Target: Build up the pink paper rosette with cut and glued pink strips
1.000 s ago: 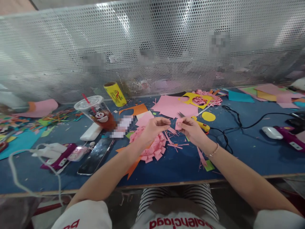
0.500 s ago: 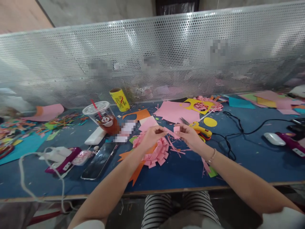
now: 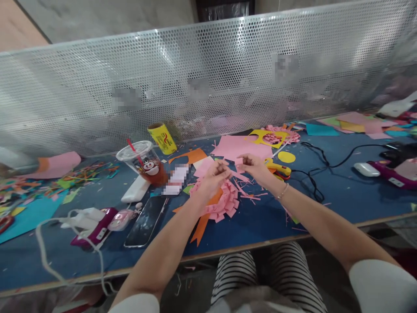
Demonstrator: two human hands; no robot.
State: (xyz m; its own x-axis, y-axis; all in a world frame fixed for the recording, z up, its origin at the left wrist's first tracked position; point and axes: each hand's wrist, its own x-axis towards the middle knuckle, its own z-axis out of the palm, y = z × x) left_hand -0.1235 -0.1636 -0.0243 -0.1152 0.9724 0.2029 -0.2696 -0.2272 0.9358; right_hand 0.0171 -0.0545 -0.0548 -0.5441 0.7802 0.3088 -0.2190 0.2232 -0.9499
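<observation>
Near the front of the blue table [image 3: 260, 221], a ruffled pink paper rosette [image 3: 230, 204] with orange paper tails [image 3: 200, 228] lies partly hidden by the left arm [image 3: 172, 232]. Beyond, the right hand [image 3: 256, 168] pinches a small pink paper piece [image 3: 239, 162]; the left hand [image 3: 215, 176], just beside, has its fingers curled close together (whether on anything cannot be told). Behind: a flat pink paper sheet [image 3: 239, 145], then a perforated metal screen [image 3: 221, 56].

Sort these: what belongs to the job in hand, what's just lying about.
Apparently in use:
small pink paper piece in the right hand
round frilled pink paper rosette
large pink paper sheet
yellow corded hand tool

Probably lying about:
clear plastic lidded cup
black rectangular phone
purple plastic power strip
yellow cylindrical tube
</observation>
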